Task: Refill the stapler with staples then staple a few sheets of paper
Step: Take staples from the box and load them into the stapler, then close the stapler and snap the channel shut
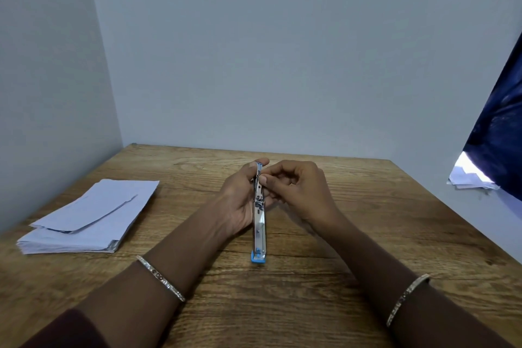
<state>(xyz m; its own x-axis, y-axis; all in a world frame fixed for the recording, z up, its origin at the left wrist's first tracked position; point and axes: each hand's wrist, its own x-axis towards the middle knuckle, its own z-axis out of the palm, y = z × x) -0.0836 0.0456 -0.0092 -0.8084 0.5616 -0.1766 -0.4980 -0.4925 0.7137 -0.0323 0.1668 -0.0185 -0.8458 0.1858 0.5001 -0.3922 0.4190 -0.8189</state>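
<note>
Writing or brand marks cannot be read anywhere in the head view; the stapler [259,215] shows only bare metal and a blue plastic end.

Stapler position: centre of the frame, swung open, its long metal channel running toward the bottom of the picture with the blue end resting on the wooden table [324,305]. Its far end is lifted and held between both hands.

Left hand [240,200], centre frame, cups the stapler from the left side, palm turned inward, thumb up at the top of the metal part and fingers wrapped behind it. Right hand [299,192], just right of centre, has its fingers [267,179] pressed together at the upper part of the channel in a pinch; whether a strip of staples sits between them is too small to tell. Both forearms reach in from the bottom corners, each with a thin bangle [161,278] at the wrist.

Stack of paper [87,220] lies at the left middle of the frame, well apart from the hands, with a loose sheet on top.
</note>
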